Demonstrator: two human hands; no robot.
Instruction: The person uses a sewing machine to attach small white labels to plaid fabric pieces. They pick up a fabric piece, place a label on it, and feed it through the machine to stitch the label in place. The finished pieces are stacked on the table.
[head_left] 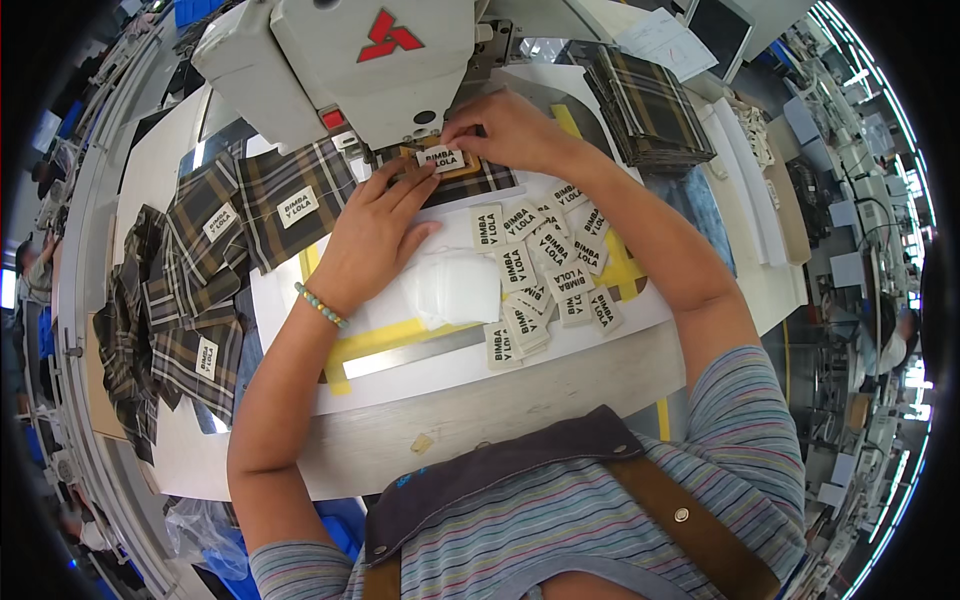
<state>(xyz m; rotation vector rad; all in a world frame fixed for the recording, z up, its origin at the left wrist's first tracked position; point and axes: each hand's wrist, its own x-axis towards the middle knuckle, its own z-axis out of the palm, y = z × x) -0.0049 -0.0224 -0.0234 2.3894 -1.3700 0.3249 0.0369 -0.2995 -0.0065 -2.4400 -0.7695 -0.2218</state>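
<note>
Under the head of a white sewing machine point(365, 70), a cream printed label point(440, 157) lies in a tan frame point(470, 165) over brown plaid fabric point(490, 180). My left hand point(375, 240), wearing a bead bracelet, lies palm down with fingers stretched onto the label's left and lower side. My right hand point(515, 130) reaches in from the right, fingers curled and pinched at the label's upper edge; what they hold is hidden. A loose pile of similar labels point(555, 240) and a stack of thin white sheets point(455, 290) lie on the white board point(400, 395) below my hands.
Plaid pieces with labels point(200, 260) spread over the table's left. A neat plaid stack point(650, 110) sits at back right, near papers point(660, 40), a dark screen point(720, 30) and a cardboard box point(790, 220). A blue bin point(340, 525) is below the front edge. Other people point(35, 255) are at the sides.
</note>
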